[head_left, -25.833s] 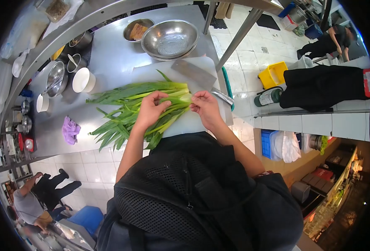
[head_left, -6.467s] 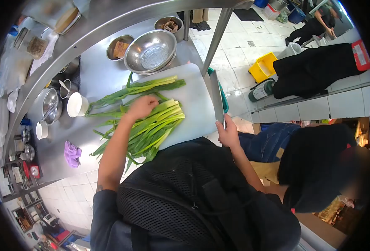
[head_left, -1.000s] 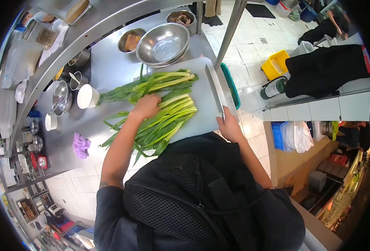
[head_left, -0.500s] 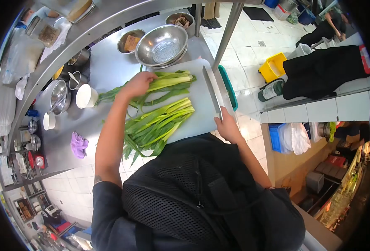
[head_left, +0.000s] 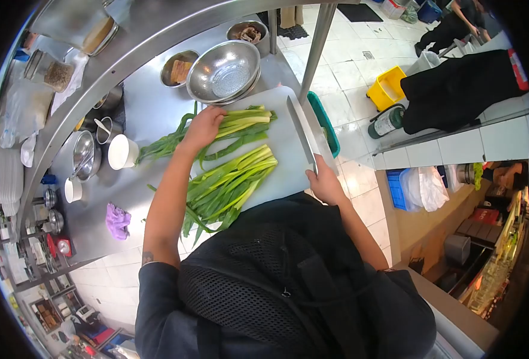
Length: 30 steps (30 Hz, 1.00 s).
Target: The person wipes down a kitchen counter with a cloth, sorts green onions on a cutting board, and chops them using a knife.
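Carefully: your left hand rests curled on the far bunch of long green leafy stalks, though whether its fingers pinch any I cannot tell, while your right hand grips a long silver metal knife. Loose, slippery leaves could let stalks roll, and a drifting blade might nick your left fingertips. Beyond those, a small round steel bowl holds a tan block; a deeper steel bowl, farther out, holds brownish pieces.
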### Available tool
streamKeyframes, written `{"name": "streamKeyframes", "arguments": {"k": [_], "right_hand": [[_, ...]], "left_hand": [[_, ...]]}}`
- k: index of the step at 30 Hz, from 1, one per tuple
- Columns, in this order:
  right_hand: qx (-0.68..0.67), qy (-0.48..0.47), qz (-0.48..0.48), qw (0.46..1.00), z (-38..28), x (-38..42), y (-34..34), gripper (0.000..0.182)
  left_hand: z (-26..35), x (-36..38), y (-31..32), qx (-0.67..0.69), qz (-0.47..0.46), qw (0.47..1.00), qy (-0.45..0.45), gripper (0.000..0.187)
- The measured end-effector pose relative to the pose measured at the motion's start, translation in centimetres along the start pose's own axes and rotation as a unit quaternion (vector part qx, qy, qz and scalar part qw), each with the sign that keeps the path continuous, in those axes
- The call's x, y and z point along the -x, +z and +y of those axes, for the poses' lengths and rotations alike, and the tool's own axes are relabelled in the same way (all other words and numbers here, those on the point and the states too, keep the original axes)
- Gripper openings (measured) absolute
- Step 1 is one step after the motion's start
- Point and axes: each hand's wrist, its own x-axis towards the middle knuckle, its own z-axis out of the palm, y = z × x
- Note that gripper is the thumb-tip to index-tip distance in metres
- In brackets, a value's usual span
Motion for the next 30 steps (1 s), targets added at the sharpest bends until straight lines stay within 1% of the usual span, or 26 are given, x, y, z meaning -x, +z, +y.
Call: {"name": "streamKeyframes", "arguments": {"k": [4, 6, 7, 9, 10, 11, 12, 13, 15, 16, 17, 18, 19, 20, 21, 23, 24, 25, 26, 28, 29, 30], "right_hand": [[0.002, -0.019, -0.001, 1.0, 0.1, -0.3, -0.1, 0.051], [0.01, -0.013, -0.003, 1.0, 0.1, -0.3, 0.0, 0.051], [0.014, -0.004, -0.002, 1.0, 0.2, -0.3, 0.1, 0.052], [0.014, 0.001, 0.001, 1.0, 0.5, -0.1, 0.4, 0.052], [0.011, 0.008, 0.005, 1.0, 0.8, 0.0, 0.6, 0.052], [0.013, 0.006, 0.006, 1.0, 1.4, 0.0, 0.9, 0.052], [0.001, -0.044, 0.036, 0.998, 1.9, 0.1, 1.1, 0.051], [-0.01, -0.095, 0.067, 0.993, 2.6, 0.1, 0.9, 0.051], [0.009, -0.112, 0.09, 0.99, 2.7, 0.9, -0.4, 0.051], [0.023, -0.125, 0.109, 0.986, 2.7, 1.6, -1.0, 0.051], [0.025, -0.118, 0.112, 0.986, 2.1, 2.4, -1.9, 0.051], [0.017, -0.066, 0.111, 0.992, 1.1, 3.1, -3.0, 0.05], [0.01, -0.013, 0.111, 0.994, 0.8, 3.7, -3.7, 0.05], [0.017, -0.081, 0.186, 0.979, 1.9, 4.1, -3.4, 0.047], [0.021, -0.075, 0.19, 0.979, 2.0, 4.6, -3.5, 0.047], [-0.078, -0.042, 0.248, 0.965, 1.9, 5.0, -3.5, 0.045], [-0.107, -0.047, 0.268, 0.956, 2.1, 5.0, -3.3, 0.045], [-0.105, -0.046, 0.273, 0.955, 2.1, 5.2, -3.4, 0.045], [-0.114, -0.025, 0.277, 0.954, 2.1, 5.5, -3.3, 0.045], [-0.146, 0.027, 0.278, 0.949, 2.1, 6.2, -2.8, 0.046], [-0.15, 0.03, 0.279, 0.948, 2.3, 6.7, -2.5, 0.046], [-0.166, 0.054, 0.267, 0.948, 2.6, 7.2, -2.2, 0.046]], "left_hand": [[0.9, 1.1, -0.5, -0.034, -0.006, 0.999, 0.023, 0.024], [0.8, 1.5, -0.5, -0.081, 0.026, 0.995, 0.047, 0.024], [0.9, 1.7, -0.4, -0.079, 0.03, 0.995, 0.046, 0.024], [1.1, 2.0, -0.3, -0.15, 0.101, 0.981, 0.072, 0.023], [1.2, 2.0, -0.3, -0.149, 0.104, 0.981, 0.071, 0.023], [1.7, 1.9, -0.6, -0.108, 0.108, 0.987, 0.059, 0.024], [2.2, 1.7, -0.9, -0.067, 0.112, 0.99, 0.048, 0.024], [2.9, 1.5, -1.0, -0.064, 0.114, 0.99, 0.052, 0.024], [5.3, 1.6, -0.7, 0.016, 0.097, 0.995, 0.035, 0.024], [6.2, 1.5, 0.3, 0.02, 0.093, 0.995, 0.037, 0.024], [7.3, 1.5, 1.4, 0.064, 0.077, 0.994, 0.032, 0.024], [8.5, 1.3, 2.6, 0.109, 0.06, 0.992, 0.027, 0.024], [9.7, 0.9, 3.8, 0.113, 0.052, 0.992, 0.03, 0.024], [11.1, 0.3, 4.9, 0.117, 0.034, 0.992, 0.04, 0.024], [12.3, -0.3, 5.9, 0.12, 0.019, 0.991, 0.051, 0.024], [13.8, -2.0, 8.0, 0.114, 0.021, 0.99, 0.075, 0.024], [14.6, -2.9, 8.6, 0.07, 0.003, 0.995, 0.072, 0.026], [15.4, -3.7, 9.1, 0.024, -0.017, 0.997, 0.067, 0.028], [16.0, -4.6, 9.8, 0.025, -0.019, 0.997, 0.071, 0.028], [16.6, -5.9, 10.7, 0.033, 0.039, 0.987, 0.151, 0.033], [16.4, -6.9, 10.9, 0.03, 0.034, 0.987, 0.152, 0.033], [16.2, -8.1, 11.0, 0.113, 0.073, 0.983, 0.127, 0.033]]}}
